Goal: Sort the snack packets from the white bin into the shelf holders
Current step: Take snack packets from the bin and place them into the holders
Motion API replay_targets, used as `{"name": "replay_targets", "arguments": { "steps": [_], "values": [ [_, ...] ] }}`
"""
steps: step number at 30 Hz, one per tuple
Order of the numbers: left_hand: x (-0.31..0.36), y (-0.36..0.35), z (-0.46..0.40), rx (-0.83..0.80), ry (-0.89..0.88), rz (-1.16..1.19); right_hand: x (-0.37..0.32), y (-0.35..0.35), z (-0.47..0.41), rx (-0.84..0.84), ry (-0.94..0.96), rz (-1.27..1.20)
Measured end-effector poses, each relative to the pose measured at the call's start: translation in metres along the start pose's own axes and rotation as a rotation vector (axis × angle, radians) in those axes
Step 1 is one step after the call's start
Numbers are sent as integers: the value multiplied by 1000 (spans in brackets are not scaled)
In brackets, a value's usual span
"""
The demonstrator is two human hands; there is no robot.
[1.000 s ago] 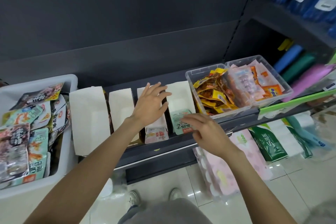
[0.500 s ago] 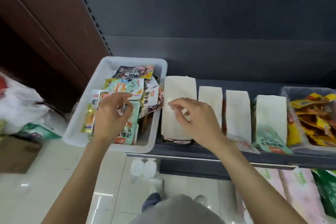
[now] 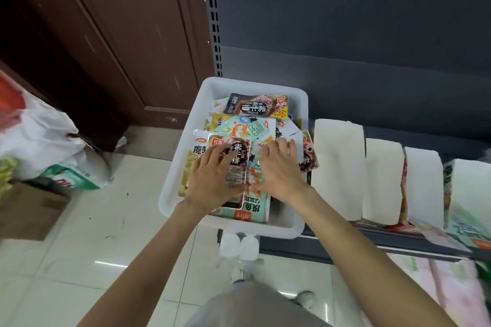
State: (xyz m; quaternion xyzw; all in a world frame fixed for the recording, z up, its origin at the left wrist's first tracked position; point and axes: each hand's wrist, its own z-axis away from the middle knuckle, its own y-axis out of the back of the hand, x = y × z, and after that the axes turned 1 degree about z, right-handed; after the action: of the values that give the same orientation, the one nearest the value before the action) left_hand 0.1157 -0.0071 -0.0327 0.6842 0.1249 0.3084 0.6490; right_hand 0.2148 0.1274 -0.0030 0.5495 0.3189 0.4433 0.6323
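White plastic bin [image 3: 299, 225] sits at the shelf's left end, filled with snack packets [image 3: 255, 107]. Left hand [image 3: 212, 180] lies on a dark packet [image 3: 235, 167], fingers spread nearly flat on top. Right hand [image 3: 279, 170] rests on a pale green packet [image 3: 253, 211]; its grasp cannot be determined. White holders [image 3: 337, 167] stand just right of the bin.

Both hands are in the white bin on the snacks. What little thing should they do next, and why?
Probably lift out the dark packet. The left hand already lies on it, the right hand rests beside it, and the white holders stand right of the white bin.
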Motion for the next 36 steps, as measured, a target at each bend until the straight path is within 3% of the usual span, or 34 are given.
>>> {"name": "replay_targets", "arguments": {
  "steps": [4,8,10,13,15,17,19,20,23,25,27,31,34,36],
  "values": [
    [-7,-1,0,31,-3,124,8,14,0,112,-141,-505],
    [-14,-2,0,67,-8,206,33,26,21,395,-419,-823],
    [-9,2,1,264,5,350,41,31,35,506,-499,-1267],
    [9,16,5,513,82,680,42,34,50,668,-587,-1712],
    [27,27,6,398,196,1002,36,36,56,729,-670,-2005],
    [45,35,4,106,342,1340,30,40,60,734,-723,-2277],
    [61,38,2,-133,396,1561,24,43,61,719,-736,-2426],
    [70,40,1,-161,386,1658,21,43,61,693,-725,-2443],
    [97,49,-2,118,355,1797,16,40,65,560,-666,-2324],
    [109,55,-7,268,312,1731,23,34,73,522,-643,-2009],
    [119,63,-15,296,221,1576,41,29,85,608,-591,-1609],
    [151,74,-32,251,-274,1029,98,41,126,865,-454,-1114],
    [198,70,-43,270,-748,563,148,48,167,894,-407,-655],
    [241,59,-48,251,-957,425,184,44,197,863,-364,-462]
  ]
}}
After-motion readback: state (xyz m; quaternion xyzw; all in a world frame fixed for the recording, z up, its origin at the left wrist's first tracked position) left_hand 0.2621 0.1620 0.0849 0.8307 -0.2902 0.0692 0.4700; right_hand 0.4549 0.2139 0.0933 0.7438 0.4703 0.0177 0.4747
